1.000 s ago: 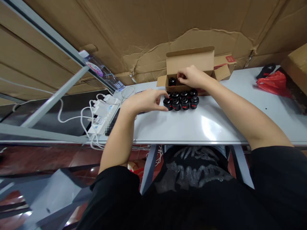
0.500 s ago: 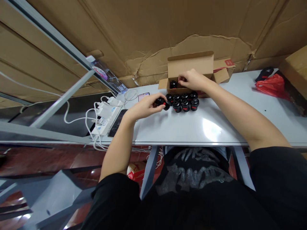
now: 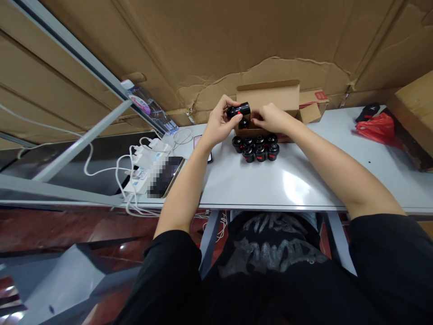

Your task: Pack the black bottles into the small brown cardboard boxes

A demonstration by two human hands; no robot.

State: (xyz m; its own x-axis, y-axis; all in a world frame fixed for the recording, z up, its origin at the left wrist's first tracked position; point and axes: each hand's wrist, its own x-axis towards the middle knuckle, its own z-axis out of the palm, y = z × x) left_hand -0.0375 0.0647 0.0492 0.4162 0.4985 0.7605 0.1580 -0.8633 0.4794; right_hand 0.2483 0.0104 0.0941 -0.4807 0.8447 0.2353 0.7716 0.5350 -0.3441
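Observation:
Tilted on its side, a black cylindrical part with a red mark (image 3: pixel 242 109) is gripped between the fingers and thumb of my left hand (image 3: pixel 221 121), above the left end of an open cardboard box (image 3: pixel 267 95). Another black part (image 3: pixel 243 123) stands inside the box, just below it. My right hand (image 3: pixel 270 118) reaches into the box with curled fingers; whatever they hold, if anything, is hidden. In front of the box, several like black parts (image 3: pixel 260 152) with red marks stand upright in two close rows on the white table (image 3: pixel 243 185).
Left on the table lie a dark phone (image 3: pixel 168 176), a second phone partly behind my left forearm, and a white power strip (image 3: pixel 135 183) with cables. A water bottle (image 3: pixel 149 106) leans by the metal frame. A red plastic bag (image 3: pixel 379 127) and a large carton (image 3: pixel 414 108) are at right.
My left hand has lifted the black part from the table beside the rows up to the box, turning it sideways. My right hand stays at the box.

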